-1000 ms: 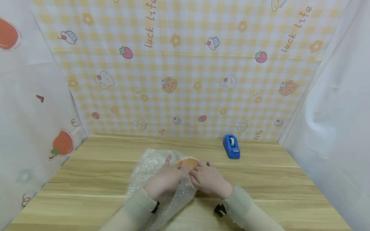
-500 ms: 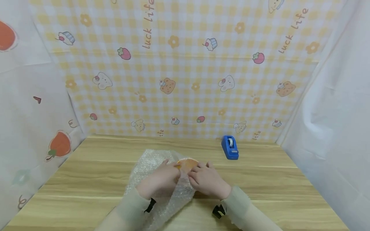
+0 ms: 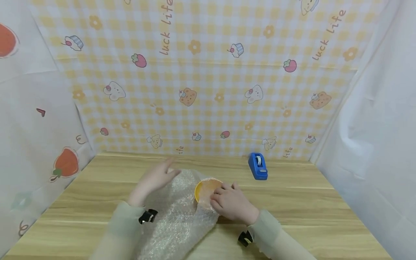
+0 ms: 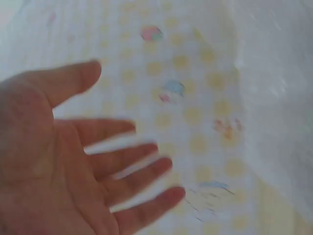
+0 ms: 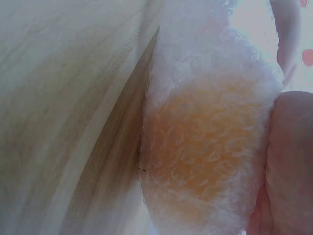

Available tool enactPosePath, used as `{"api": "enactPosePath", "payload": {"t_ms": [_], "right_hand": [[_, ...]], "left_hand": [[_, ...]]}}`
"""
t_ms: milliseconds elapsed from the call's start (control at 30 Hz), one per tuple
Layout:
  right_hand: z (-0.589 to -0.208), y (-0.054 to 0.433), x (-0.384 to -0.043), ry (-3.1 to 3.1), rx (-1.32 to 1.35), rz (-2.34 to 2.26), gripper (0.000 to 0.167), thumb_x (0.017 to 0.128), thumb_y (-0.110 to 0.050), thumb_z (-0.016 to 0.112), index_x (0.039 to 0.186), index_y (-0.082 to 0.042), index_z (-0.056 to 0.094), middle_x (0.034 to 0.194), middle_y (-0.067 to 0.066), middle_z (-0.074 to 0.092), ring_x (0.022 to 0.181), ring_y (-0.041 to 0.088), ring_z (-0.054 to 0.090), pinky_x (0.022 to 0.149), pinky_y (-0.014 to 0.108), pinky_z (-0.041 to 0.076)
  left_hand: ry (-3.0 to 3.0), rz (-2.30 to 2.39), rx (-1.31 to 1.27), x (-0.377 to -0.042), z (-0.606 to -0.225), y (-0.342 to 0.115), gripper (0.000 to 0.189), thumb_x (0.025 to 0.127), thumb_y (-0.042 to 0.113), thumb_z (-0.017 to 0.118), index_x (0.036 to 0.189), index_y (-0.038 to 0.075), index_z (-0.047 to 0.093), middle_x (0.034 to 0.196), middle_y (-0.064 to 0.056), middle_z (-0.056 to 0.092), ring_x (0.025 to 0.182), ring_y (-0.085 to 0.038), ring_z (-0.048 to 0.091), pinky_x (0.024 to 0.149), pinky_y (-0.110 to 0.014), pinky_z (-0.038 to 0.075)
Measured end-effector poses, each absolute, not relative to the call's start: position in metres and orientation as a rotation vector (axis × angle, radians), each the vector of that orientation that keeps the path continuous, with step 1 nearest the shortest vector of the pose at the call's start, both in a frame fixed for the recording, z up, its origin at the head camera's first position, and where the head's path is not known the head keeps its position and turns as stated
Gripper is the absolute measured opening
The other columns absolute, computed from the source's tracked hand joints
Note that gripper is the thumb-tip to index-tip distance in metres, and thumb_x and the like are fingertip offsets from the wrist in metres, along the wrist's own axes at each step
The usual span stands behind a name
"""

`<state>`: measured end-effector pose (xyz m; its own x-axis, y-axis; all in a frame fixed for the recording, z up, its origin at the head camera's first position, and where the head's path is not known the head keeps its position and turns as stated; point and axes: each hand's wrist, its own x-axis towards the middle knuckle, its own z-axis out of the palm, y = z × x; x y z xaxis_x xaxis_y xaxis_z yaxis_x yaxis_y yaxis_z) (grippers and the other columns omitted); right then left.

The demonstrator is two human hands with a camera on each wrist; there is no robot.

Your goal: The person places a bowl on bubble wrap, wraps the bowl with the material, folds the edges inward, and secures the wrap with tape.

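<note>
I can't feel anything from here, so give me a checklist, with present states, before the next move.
1. Right grip holds the clear plastic bubble wrap against the yellow round-rimmed object: ok.
2. Left grip free, fingers spread, holding nothing: ok.
3. Yellow object fully covered: not ok; the left part of its rim shows bare.
4. Blue plastic tape dispenser on the wood-grain table, white tape roll in it: ok.
5. Bubble wrap covering the object's underside: cannot tell; hidden.
</note>
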<state>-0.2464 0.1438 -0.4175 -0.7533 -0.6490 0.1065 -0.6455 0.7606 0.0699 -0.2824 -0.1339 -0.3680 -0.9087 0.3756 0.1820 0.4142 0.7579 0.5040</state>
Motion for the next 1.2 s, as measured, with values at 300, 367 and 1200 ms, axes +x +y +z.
{"api": "enactPosePath", "payload": {"t_ms": [300,367,1200], "right_hand": [[-0.418,0.144,-0.245,-2.828,1.034,-0.046,0.040,0.103,-0.036,0.035,0.115,-0.023,0.071,0.114,-0.005,0.064,0.106,0.019,0.050,0.079,0.039,0.035],[-0.418,0.144,-0.245,-2.828,1.034,-0.048,0.040,0.103,-0.036,0.036,0.116,-0.023,0.071,0.114,-0.005,0.064,0.106,0.019,0.050,0.080,0.039,0.035],[-0.417,0.143,-0.246,-2.842,1.033,-0.033,0.039,0.103,-0.036,0.037,0.116,-0.023,0.071,0.114,-0.006,0.064,0.106,0.018,0.049,0.079,0.038,0.035]], "left_hand": [[-3.073,-1.118,-0.343,-0.300,-0.390,-0.159,0.086,0.099,0.051,0.042,0.147,-0.014,0.014,0.148,-0.036,0.023,0.133,-0.054,0.027,0.107,-0.064,0.022],[-3.098,-1.170,-0.297,-0.302,-0.393,-0.160,0.091,0.098,0.055,0.042,0.147,-0.015,0.009,0.149,-0.036,0.019,0.134,-0.054,0.023,0.108,-0.064,0.019],[-2.982,-1.268,-0.300,-0.301,-0.392,-0.152,0.070,0.090,0.027,0.065,0.140,-0.014,0.036,0.125,-0.034,0.054,0.111,-0.046,0.055,0.092,-0.055,0.047]]}}
